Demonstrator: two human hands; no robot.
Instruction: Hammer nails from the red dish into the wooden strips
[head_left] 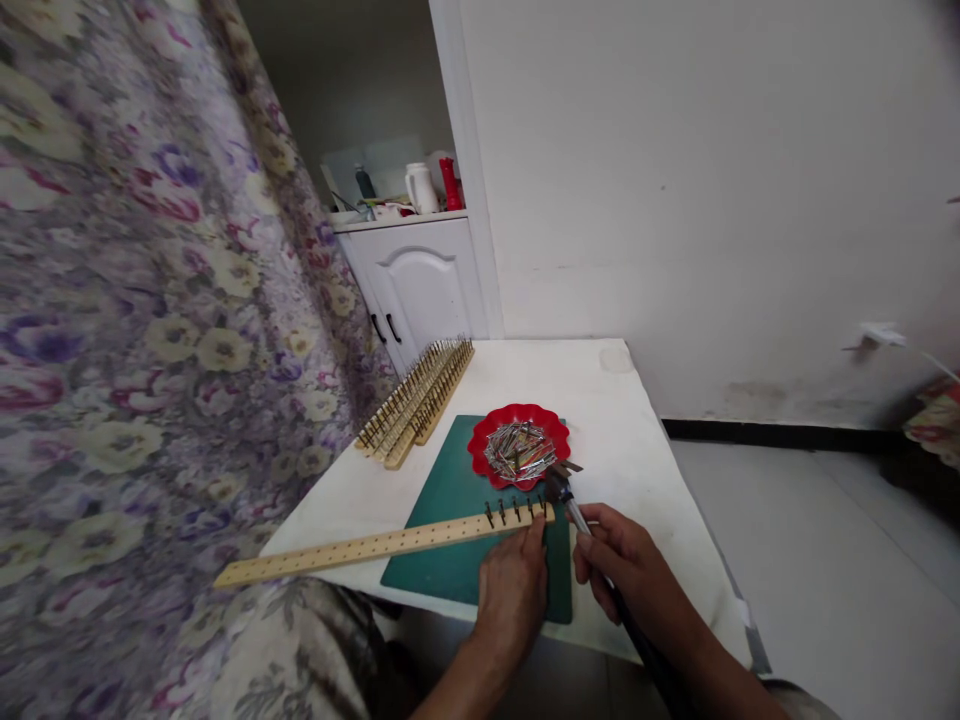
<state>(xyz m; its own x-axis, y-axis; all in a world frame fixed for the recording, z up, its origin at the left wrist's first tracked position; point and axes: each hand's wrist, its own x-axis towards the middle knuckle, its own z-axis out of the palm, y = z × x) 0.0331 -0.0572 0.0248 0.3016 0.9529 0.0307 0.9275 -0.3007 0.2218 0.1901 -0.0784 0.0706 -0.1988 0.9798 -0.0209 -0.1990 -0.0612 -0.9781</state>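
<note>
My right hand (622, 565) is closed around a claw hammer (576, 510), with silver shaft and dark grip. Its dark head hangs just right of the end of a long, pale wooden strip (390, 543). Two rows of small holes run along the strip, and several nails (516, 510) stand upright near its right end. At that end my left hand (514, 580) has its fingertips pinched at the last nail. Just beyond, a red scalloped plate (478, 468) holds a heap of loose nails (523, 450). Under the strip and plate lies a green cutting mat (431, 560).
Several wooden strips full of upright nails (420, 395) lie at the table's far left. The white table (577, 375) borders a wall. A floral curtain (225, 400) hangs at the left, and a white cabinet (431, 280) stands behind. My knee (300, 640) is below the strip.
</note>
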